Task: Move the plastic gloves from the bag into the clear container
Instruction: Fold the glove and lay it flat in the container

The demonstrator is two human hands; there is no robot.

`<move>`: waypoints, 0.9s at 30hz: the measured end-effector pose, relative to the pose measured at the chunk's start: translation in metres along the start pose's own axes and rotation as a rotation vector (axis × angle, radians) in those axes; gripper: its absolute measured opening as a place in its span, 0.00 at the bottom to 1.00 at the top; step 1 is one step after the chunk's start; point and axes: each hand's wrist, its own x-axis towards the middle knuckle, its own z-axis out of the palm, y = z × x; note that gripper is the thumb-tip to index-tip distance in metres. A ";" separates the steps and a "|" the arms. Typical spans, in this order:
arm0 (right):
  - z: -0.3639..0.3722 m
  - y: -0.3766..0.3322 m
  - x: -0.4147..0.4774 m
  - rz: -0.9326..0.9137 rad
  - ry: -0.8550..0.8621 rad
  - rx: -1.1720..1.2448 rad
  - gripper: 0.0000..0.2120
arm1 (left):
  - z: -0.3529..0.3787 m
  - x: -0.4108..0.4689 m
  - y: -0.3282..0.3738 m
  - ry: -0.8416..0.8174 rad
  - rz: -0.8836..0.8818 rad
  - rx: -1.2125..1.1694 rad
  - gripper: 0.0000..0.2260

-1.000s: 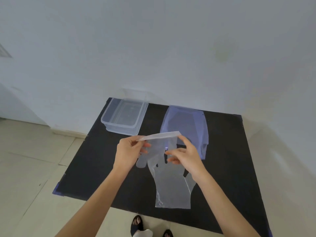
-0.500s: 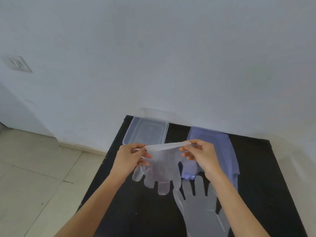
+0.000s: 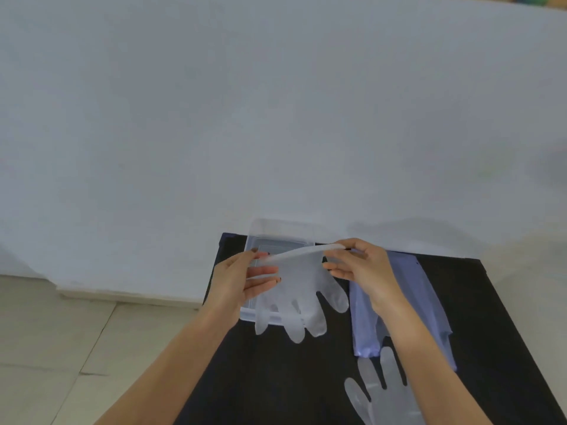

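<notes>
I hold a clear plastic glove (image 3: 302, 294) by its cuff, fingers hanging down, over the near edge of the clear container (image 3: 276, 233) at the table's back left corner. My left hand (image 3: 242, 279) pinches the cuff's left end and my right hand (image 3: 360, 268) pinches its right end. The bluish plastic bag (image 3: 425, 299) lies flat on the black table to the right, partly under my right forearm. A second clear glove (image 3: 383, 394) lies flat on the table below the bag, fingers pointing away from me.
The black table (image 3: 291, 378) stands against a white wall (image 3: 276, 118). Tiled floor (image 3: 61, 348) runs along its left side. The container sits close to the table's left and back edges.
Both hands have carried the held glove up and left, from over the bag to over the container. The camera has tilted up, so the table sits lower in view.
</notes>
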 end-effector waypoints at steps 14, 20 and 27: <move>-0.007 -0.016 0.033 -0.002 -0.009 0.148 0.11 | 0.022 0.079 0.009 -0.041 -0.056 -0.117 0.12; 0.004 0.018 0.062 0.092 0.123 0.122 0.09 | 0.018 0.101 0.006 -0.009 -0.001 0.020 0.16; 0.023 0.024 0.091 0.058 0.106 -0.044 0.13 | 0.021 0.125 0.009 0.063 0.117 0.174 0.20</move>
